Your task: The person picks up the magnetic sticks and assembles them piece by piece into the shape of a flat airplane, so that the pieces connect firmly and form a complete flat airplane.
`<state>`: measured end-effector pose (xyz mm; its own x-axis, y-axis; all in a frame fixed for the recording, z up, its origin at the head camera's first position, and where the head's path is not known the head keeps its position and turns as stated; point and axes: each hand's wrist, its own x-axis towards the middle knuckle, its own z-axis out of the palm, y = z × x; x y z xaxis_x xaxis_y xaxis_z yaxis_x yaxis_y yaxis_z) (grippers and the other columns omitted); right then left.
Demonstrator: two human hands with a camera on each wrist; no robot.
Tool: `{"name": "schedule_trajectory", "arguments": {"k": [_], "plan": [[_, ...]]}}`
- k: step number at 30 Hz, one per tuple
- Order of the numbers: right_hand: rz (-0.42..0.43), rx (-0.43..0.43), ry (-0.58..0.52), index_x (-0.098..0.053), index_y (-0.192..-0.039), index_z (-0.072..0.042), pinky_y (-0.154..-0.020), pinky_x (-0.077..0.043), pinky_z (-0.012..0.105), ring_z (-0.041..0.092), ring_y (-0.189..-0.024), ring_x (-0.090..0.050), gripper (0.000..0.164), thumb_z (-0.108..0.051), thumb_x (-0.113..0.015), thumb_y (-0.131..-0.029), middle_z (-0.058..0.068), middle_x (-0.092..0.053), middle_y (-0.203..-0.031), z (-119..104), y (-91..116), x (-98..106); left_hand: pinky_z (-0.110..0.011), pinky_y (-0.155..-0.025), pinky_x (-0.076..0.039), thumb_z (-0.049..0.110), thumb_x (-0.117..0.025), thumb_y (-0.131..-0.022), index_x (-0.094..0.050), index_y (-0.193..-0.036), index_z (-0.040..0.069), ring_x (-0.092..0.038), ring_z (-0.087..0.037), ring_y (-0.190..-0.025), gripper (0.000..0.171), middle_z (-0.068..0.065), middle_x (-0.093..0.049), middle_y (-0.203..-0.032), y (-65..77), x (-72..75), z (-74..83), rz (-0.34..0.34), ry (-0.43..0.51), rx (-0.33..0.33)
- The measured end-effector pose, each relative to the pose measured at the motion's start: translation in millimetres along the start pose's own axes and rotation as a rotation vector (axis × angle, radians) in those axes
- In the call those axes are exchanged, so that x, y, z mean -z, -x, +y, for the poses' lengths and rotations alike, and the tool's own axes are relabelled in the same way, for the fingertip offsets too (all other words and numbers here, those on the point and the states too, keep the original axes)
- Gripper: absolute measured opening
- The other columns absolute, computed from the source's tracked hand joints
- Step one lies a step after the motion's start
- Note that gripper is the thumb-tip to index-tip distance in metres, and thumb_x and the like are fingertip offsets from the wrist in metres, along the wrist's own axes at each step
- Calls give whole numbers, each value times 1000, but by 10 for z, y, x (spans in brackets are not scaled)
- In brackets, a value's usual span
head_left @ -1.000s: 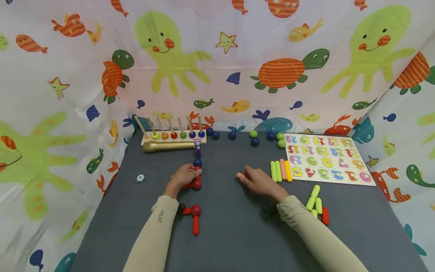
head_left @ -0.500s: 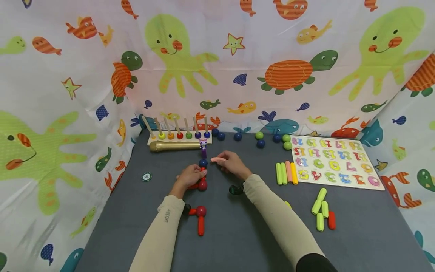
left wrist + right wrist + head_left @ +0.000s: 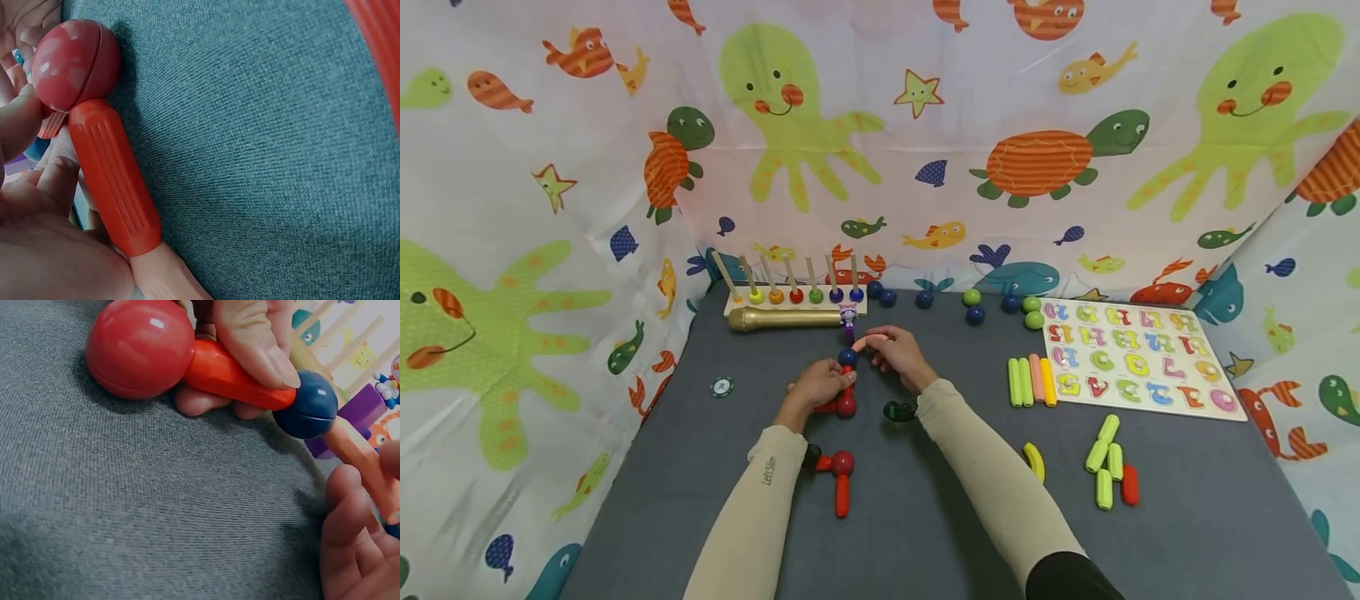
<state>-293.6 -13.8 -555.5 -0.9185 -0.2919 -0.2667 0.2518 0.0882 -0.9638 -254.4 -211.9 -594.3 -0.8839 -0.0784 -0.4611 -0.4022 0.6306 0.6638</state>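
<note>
My left hand (image 3: pixel 818 387) pinches a red stick (image 3: pixel 240 381) between thumb and fingers. This stick joins a red ball (image 3: pixel 846 406) to a dark blue ball (image 3: pixel 847 357). Another red stick (image 3: pixel 115 181) runs sideways from the red ball beneath that hand, and a pale pink stick (image 3: pixel 165 275) continues from its end in the left wrist view. My right hand (image 3: pixel 902 358) holds a curved salmon-pink stick (image 3: pixel 359 456) whose end meets the blue ball. A small purple figure (image 3: pixel 848 321) stands just beyond.
A golden rod (image 3: pixel 786 319) lies before a pegboard (image 3: pixel 793 302). Nearer me is another ball-and-stick piece (image 3: pixel 842 464). Loose balls (image 3: pixel 975 315), upright-lying sticks (image 3: pixel 1021 382), a number board (image 3: pixel 1138 350), green sticks (image 3: pixel 1097 456), a yellow curved stick (image 3: pixel 1033 461) and a chip (image 3: pixel 722 387) lie around.
My right hand has moved left from the table's middle, bringing the salmon-pink stick up to the blue ball. My left hand keeps its hold on the red stick.
</note>
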Motion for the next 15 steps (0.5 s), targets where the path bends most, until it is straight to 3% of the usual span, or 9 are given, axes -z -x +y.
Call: {"name": "schedule_trajectory", "arguments": {"k": [4,8,12,15], "plan": [[69,-28,-62,-68,-129,-1,-59,-53,24,17,-70,-65,26,-16,-66,-108,15,-72,-105,13,3,-23,-69,-111,-15,48,-72,-102,-67,-112,11,-58,-31,-102,38,-6,-67,-94,-69,-29,-47,3,7,-3],[113,-17,-55,-68,-123,-1,-56,-53,24,14,-64,-63,22,-16,-67,-108,16,-71,-105,27,12,-39,-68,-109,-16,49,-72,-102,-67,-109,11,-58,-32,-98,39,-6,-65,-89,-96,-45,-83,7,13,-18],[108,17,44,-68,-121,1,-53,-52,24,13,-58,-58,22,-17,-68,-107,15,-68,-95,20,43,-17,-68,-110,-15,48,-73,-101,-67,-108,11,-58,-32,-98,39,-5,-64,-86,-93,-39,-86,6,20,-21],[74,63,205,-67,-122,0,-54,-52,27,15,-58,-57,24,-17,-69,-106,12,-65,-86,2,56,26,-70,-112,-13,47,-73,-102,-67,-108,11,-58,-32,-98,37,-6,-65,-86,-62,-11,-69,4,27,-12]]}}
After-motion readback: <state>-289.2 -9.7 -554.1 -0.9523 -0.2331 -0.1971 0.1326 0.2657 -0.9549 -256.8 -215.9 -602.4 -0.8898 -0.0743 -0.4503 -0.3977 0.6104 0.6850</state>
